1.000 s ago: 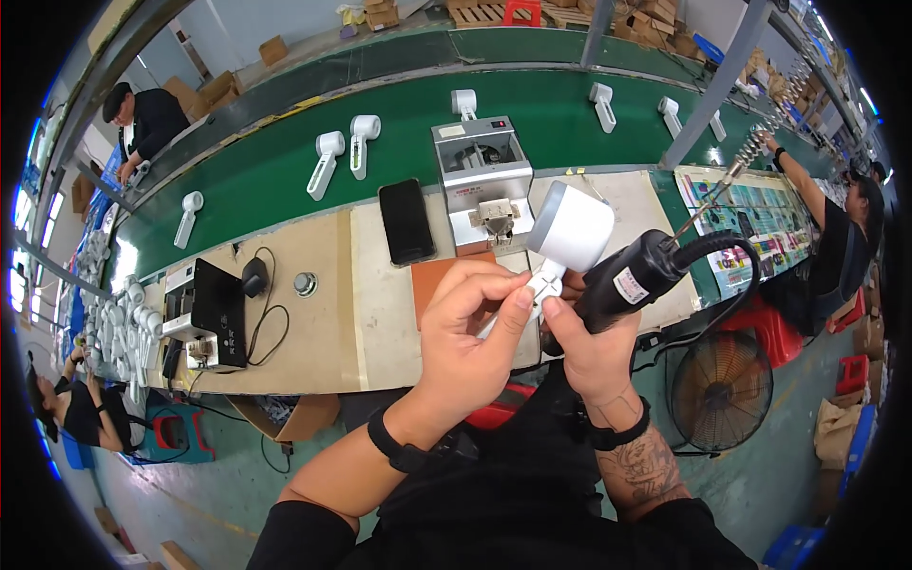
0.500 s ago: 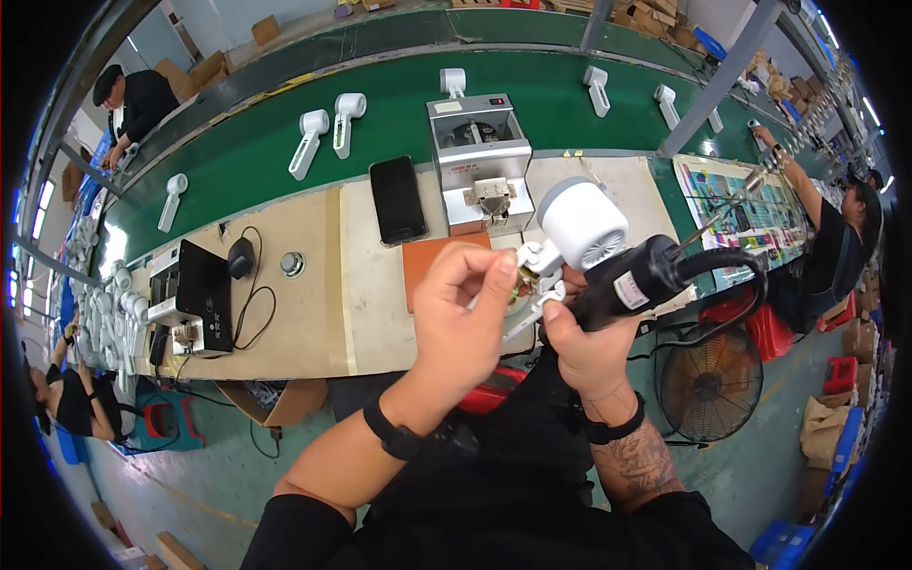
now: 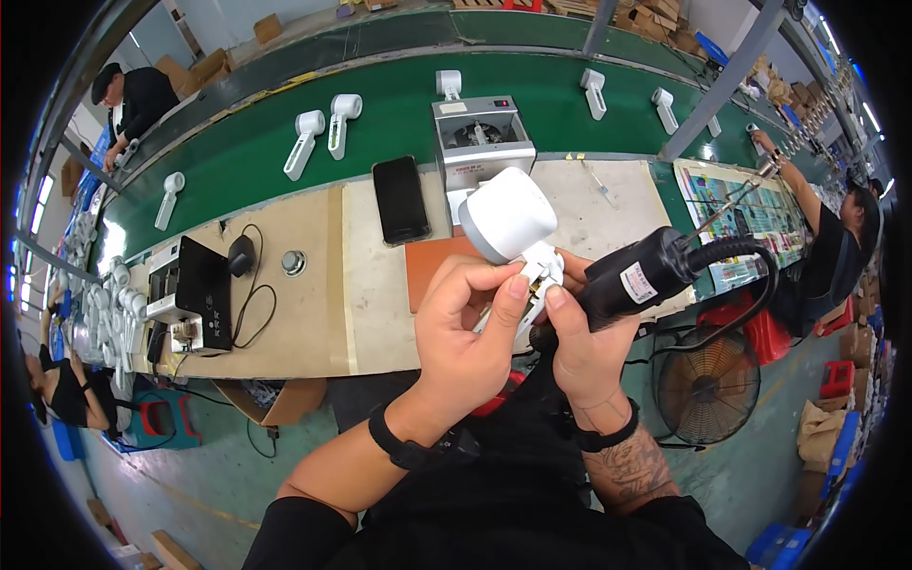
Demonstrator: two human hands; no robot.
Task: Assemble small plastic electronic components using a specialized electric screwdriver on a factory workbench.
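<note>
Both my hands hold a white handheld fan [image 3: 513,217] above the front of the workbench. Its round head is tilted up to the left, and the handle is open, with small inner parts showing near the neck. My left hand [image 3: 470,318] pinches the handle from the left with thumb and fingers. On the other side, my right hand [image 3: 589,347] grips the neck and handle with thumb and fingertips. A black electric screwdriver [image 3: 627,283] also lies in the right hand, its front end pointing down to the left. Fingers hide much of the handle.
Behind the fan stands a grey metal machine [image 3: 483,142]; a black phone [image 3: 400,199] and an orange mat [image 3: 427,271] lie beside it. A black machine [image 3: 195,296] is at left. More fans rest on the green conveyor [image 3: 237,142]. A floor fan [image 3: 708,385] stands at right; people work both sides.
The fan has swung left and turned, so its grille no longer shows. My left fingers have come down onto the handle. The screwdriver has shifted only slightly.
</note>
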